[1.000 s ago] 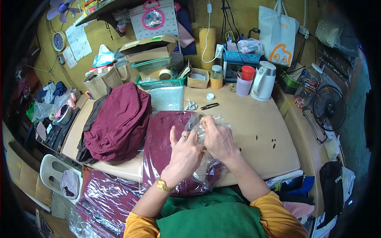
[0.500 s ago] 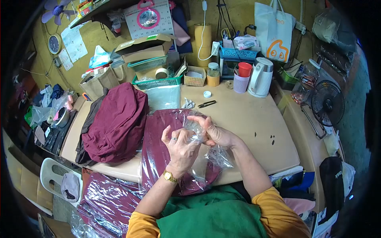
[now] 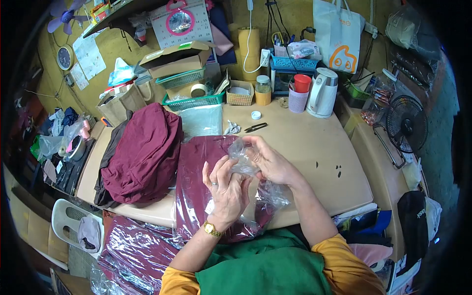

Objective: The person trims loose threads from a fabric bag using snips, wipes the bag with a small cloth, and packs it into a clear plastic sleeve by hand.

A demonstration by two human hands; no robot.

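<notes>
A maroon garment in a clear plastic bag (image 3: pixel 199 172) lies on the table in front of me. My left hand (image 3: pixel 227 191), with a ring and a gold watch (image 3: pixel 210 228) on its arm, pinches the gathered clear plastic (image 3: pixel 242 156) above the garment. From the other side, my right hand (image 3: pixel 270 160) grips the same bunched plastic between thumb and fingers. Loose plastic hangs crumpled below my right wrist. Left of the bag, a heap of maroon cloth (image 3: pixel 142 155) rests on darker cloth.
Behind the bag lie a stack of clear plastic sleeves (image 3: pixel 201 119), black thread snips (image 3: pixel 255 127) and a white lid (image 3: pixel 255 115). A white kettle (image 3: pixel 323 93), jar (image 3: pixel 263 91) and baskets line the back. Bagged maroon garments (image 3: pixel 137 250) sit below the table's front left edge.
My right hand has lifted and spread its fingers around the plastic, and the bunch now shows more between both hands. My left hand has shifted slightly down.
</notes>
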